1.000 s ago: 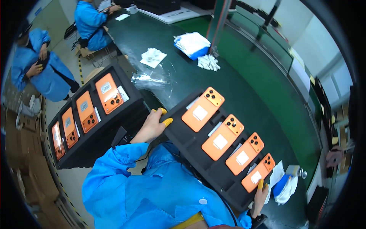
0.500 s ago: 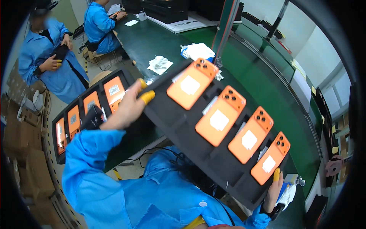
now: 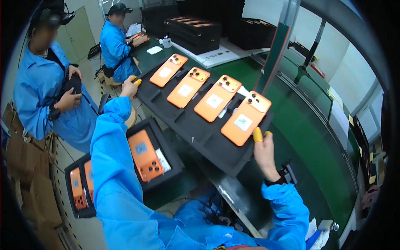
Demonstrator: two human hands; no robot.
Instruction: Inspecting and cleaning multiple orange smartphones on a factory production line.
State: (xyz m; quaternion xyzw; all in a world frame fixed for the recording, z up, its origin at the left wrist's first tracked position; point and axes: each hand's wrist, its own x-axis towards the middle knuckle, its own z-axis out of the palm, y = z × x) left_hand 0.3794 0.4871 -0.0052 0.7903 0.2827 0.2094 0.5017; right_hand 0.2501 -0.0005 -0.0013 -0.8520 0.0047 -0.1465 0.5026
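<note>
I hold a black foam tray [image 3: 177, 118] tilted in the air between both hands. Several orange phones [image 3: 233, 130] lie on it in a row, camera side up, each bearing a white label. My left hand [image 3: 129, 88] is closed on the tray's far left end. At its right end, my right hand [image 3: 265, 155] grips the edge, thumb side up beside the nearest phone. Yellow finger covers show on both hands. Below my left arm, a second black tray [image 3: 174, 173] holds more orange phones [image 3: 146, 156]; my sleeve hides part of it.
A green bench [image 3: 291, 146] runs beneath and to the right. Toward the back, stacked black trays [image 3: 193, 36] stand on a white board [image 3: 225, 55], near an upright post [image 3: 275, 54]. Two co-workers in blue are at the left, one standing [image 3: 46, 87], one seated [image 3: 114, 50]. Cardboard boxes [image 3: 25, 166] line the left.
The held tray has moved away from my body and leftward, both hands with it. My left hand has reached further out along the tray's end. My view has shifted too.
</note>
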